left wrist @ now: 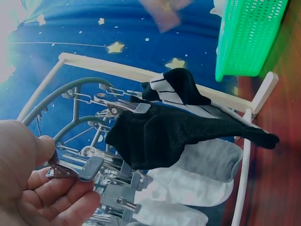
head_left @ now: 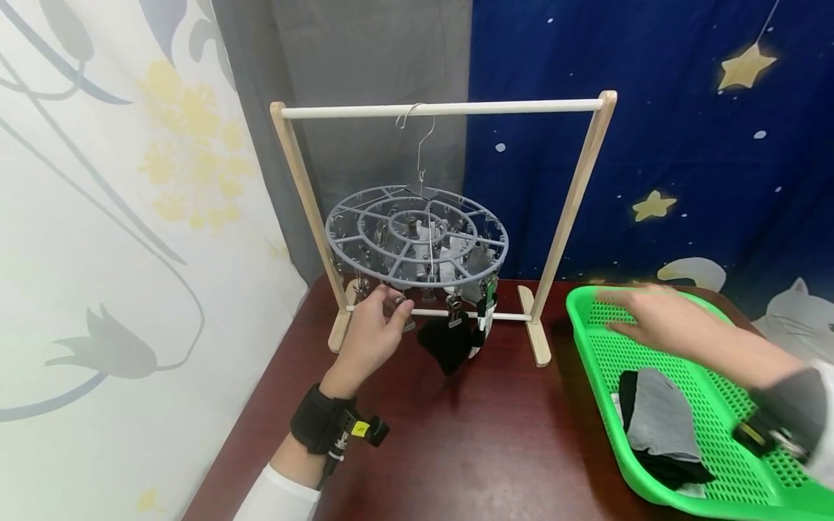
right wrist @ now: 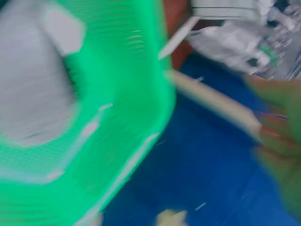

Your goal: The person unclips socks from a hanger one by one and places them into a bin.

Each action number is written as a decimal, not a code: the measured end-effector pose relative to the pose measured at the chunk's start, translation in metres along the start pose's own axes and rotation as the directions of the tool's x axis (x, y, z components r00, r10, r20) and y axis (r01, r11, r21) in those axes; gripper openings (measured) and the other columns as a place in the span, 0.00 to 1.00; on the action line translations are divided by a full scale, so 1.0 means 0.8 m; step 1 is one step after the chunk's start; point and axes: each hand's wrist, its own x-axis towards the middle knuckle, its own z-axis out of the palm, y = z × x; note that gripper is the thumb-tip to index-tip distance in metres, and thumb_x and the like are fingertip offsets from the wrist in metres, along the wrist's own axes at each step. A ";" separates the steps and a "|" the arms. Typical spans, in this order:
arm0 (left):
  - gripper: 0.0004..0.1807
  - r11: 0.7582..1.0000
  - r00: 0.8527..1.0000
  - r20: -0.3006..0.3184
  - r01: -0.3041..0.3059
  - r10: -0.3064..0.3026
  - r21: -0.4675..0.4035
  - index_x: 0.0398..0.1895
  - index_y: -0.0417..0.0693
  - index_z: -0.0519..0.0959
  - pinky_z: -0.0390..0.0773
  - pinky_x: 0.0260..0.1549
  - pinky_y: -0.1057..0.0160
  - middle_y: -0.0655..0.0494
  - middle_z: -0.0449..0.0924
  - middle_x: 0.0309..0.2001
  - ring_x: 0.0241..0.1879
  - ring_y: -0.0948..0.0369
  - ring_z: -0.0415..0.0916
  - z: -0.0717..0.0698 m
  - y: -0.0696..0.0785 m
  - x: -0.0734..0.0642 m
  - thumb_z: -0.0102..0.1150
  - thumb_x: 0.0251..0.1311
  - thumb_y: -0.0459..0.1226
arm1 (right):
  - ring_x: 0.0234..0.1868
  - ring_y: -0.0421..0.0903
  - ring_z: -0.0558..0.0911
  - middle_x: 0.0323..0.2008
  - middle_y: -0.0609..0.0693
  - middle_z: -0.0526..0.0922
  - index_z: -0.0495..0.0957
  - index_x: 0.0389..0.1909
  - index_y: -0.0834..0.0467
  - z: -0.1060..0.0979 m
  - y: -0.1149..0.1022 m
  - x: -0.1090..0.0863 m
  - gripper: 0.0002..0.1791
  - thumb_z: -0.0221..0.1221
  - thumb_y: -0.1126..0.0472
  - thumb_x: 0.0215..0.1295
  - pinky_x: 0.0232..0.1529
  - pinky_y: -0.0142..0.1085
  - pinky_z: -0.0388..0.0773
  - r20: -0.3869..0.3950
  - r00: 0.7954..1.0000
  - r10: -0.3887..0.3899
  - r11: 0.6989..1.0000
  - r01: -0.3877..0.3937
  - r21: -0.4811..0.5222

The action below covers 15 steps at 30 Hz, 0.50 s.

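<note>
My left hand point(head_left: 376, 325) pinches a metal clip point(left wrist: 77, 165) between thumb and fingers at the front of a round grey clip hanger point(head_left: 404, 281). Nothing hangs from that clip. Beside it, in the left wrist view, a black sock point(left wrist: 153, 136) hangs from another clip, with a black-and-white sock point(left wrist: 181, 89) behind. Grey point(left wrist: 214, 160) and white socks point(left wrist: 193, 186) hang further in. Over the far part of a green basket point(head_left: 596, 387), my right hand point(head_left: 664, 315) is blurred, fingers extended and nothing seen in them. Folded grey and black socks point(head_left: 664, 416) lie in the basket.
The hanger hooks onto the white top bar point(head_left: 508, 108) of a wooden stand point(head_left: 576, 195) on a dark red table point(head_left: 417, 434). A patterned white curtain point(head_left: 130, 289) borders the left side. A blue star curtain point(head_left: 651, 145) hangs behind.
</note>
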 end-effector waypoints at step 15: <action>0.20 0.909 0.833 -0.388 -0.292 0.394 0.296 0.45 0.39 0.78 0.65 0.47 0.50 0.44 0.78 0.40 0.44 0.49 0.69 -0.028 0.006 -0.003 0.64 0.56 0.45 | 0.37 0.51 0.83 0.35 0.54 0.86 0.83 0.50 0.59 0.036 -0.067 0.154 0.21 0.68 0.69 0.52 0.39 0.44 0.80 -0.525 0.752 -0.398 0.917 0.315 -0.244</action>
